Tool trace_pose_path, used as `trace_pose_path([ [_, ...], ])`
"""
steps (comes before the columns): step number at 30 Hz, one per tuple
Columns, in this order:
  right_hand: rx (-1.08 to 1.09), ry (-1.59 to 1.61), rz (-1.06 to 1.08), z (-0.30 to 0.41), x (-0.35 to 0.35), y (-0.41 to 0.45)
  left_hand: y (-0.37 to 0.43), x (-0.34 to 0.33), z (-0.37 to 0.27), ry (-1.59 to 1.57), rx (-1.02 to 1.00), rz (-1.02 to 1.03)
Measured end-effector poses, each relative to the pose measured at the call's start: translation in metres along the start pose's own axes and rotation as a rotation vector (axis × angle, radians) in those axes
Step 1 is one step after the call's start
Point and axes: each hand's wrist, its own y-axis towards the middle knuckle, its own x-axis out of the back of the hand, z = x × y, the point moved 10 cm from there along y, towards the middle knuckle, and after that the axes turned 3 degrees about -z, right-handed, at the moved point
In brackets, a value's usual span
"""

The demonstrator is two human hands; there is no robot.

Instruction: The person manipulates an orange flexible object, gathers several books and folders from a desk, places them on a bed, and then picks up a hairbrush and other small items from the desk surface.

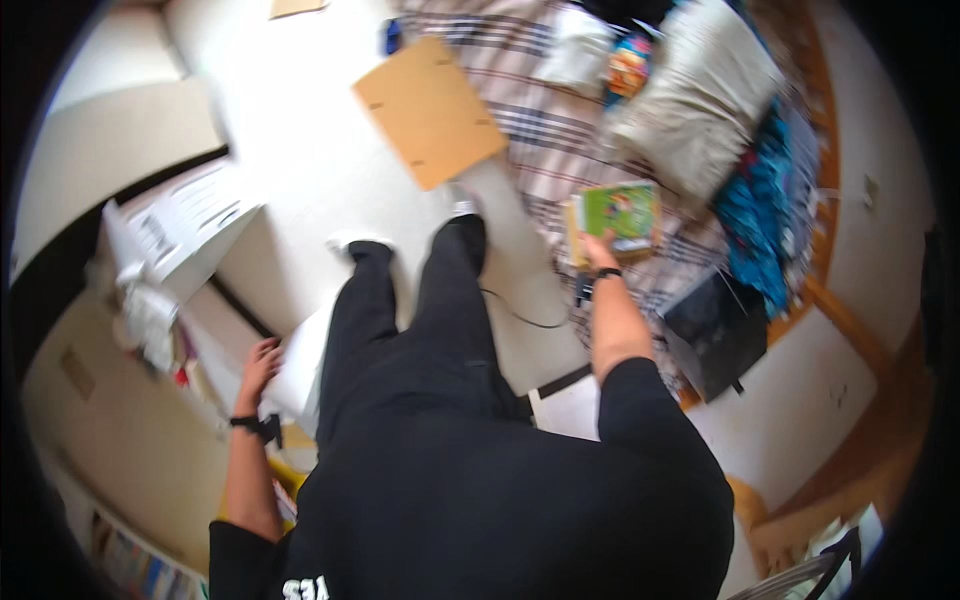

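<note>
My right hand (598, 251) is on the near left edge of a stack of books (619, 214) with a green illustrated cover on top. The stack is over the plaid bedding, and my thumb or fingers lie on the cover; the far side of the grip is hidden. Off to the left, my left hand (262, 366) hangs with fingers a little curled beside a white box (304, 367), and I see nothing in it. Black straps circle both wrists.
A flat brown cardboard piece (431, 112) lies ahead by the plaid bedding (525, 82). A beige pillow (697, 97), blue cloth (757, 217) and a dark bag-like item (716, 326) are at right. An open white carton (180, 217) stands left. A black cable (525, 321) crosses the floor.
</note>
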Motion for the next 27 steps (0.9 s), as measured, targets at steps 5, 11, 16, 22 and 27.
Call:
trace_pose_path([
  [5,-0.147,0.184,0.080,-0.066,0.134,-0.074,-0.022,-0.111,-0.046,0.142,-0.514,0.206],
  [11,-0.093,-0.192,0.057,-0.006,0.146,-0.180,-0.012,0.051,-0.116,0.019,-0.695,-0.701],
  [16,0.333,-0.253,0.211,0.094,0.052,-0.136,-0.015,0.073,-0.183,0.204,-0.546,-0.863],
  [22,0.572,-0.217,0.546,0.249,-0.082,-0.261,-0.037,0.041,-0.155,0.357,-0.412,-0.882],
  [27,0.828,-0.139,0.712,0.347,-0.199,-0.442,-0.034,0.121,-0.127,-0.047,-0.773,-0.819],
])
